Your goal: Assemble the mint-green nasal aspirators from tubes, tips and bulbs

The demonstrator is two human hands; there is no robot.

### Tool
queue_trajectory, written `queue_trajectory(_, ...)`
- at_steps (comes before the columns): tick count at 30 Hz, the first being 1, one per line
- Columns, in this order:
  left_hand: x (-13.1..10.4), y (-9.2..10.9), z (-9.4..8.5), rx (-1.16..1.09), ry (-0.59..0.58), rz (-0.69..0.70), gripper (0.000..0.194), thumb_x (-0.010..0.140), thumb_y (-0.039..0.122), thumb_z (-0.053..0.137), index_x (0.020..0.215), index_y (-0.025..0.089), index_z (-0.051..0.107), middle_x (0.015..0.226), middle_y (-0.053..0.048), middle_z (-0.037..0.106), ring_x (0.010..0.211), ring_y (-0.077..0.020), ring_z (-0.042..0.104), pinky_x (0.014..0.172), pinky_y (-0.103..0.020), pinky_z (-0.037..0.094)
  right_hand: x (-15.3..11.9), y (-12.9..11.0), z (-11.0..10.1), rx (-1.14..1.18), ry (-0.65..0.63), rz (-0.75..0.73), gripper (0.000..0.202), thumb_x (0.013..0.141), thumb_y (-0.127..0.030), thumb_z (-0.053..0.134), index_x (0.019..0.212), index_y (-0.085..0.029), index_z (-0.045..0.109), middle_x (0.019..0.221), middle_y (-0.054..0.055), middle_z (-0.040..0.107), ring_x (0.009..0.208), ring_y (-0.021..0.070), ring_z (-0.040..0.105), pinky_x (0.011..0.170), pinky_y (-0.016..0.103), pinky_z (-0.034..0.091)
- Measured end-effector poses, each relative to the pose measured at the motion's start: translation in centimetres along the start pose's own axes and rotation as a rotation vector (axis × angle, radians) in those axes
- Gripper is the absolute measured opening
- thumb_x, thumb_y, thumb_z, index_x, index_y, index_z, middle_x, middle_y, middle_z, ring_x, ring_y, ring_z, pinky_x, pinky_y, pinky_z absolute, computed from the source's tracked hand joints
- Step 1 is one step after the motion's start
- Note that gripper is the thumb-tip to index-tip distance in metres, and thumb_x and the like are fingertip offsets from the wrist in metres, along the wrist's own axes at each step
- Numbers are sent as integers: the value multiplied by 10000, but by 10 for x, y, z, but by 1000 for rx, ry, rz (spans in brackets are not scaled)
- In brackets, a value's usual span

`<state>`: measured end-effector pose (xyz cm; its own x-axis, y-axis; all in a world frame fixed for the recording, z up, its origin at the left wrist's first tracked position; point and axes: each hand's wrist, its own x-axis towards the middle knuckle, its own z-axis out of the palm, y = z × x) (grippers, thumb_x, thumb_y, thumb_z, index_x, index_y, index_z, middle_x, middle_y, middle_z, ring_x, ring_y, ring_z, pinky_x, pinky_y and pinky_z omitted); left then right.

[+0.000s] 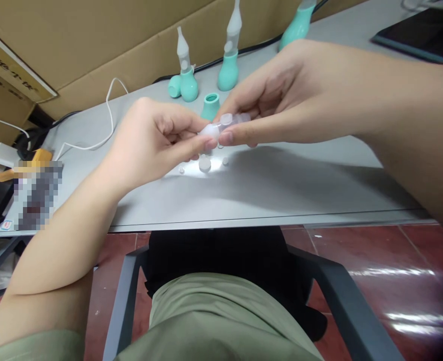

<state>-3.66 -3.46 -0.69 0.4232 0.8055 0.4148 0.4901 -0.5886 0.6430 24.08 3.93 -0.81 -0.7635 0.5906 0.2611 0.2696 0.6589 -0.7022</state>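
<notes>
My left hand [149, 133] pinches a whitish nasal aspirator tip [210, 131] between thumb and fingers. Against it, my right hand [285, 98] grips a clear aspirator tube [240, 118], and the two pieces meet end to end above the table. Just behind the fingers stands a teal rubber bulb [211, 104] with an open neck, its base partly covered. Below the hands, a round translucent cap-like piece [205, 163] lies in a bright patch of light. Small clear bits lie on either side of it, one at the left [181, 170] and one at the right [226, 161].
Along the back stand nasal aspirators with teal bulbs [228, 72], [188, 85], [296, 27]; a teal bulb [174, 86] lies on its side. A white cable [110, 120] crosses the grey table [281, 195] at left. A dark flat device [424, 35] lies back right.
</notes>
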Motion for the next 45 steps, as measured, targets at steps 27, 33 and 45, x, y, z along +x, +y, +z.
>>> queue_trajectory(27,10,-18,-3,-135,-58,194,283,902,360,1136,1120,252,991,957,-40,928,789,-204,858,644,-308,688,4,26,-35,395,-41,-88,688,919,-703,1043,1332,-180,873,1021,-12,882,757,65,803,693,134,676)
queue_trajectory(33,7,-4,-1,-29,-89,221,207,948,341,1067,1101,250,961,887,-31,878,744,-199,781,610,-355,595,5,33,-54,-43,-237,-239,733,1107,-848,731,1476,-238,900,1052,-1,904,880,77,881,707,60,649)
queue_trajectory(45,36,32,33,471,-426,118,67,992,279,848,948,277,898,1028,-65,822,1045,-343,839,1044,-494,633,7,25,-47,27,-109,64,156,1075,-61,866,1148,-182,934,786,-81,816,534,50,727,481,89,539)
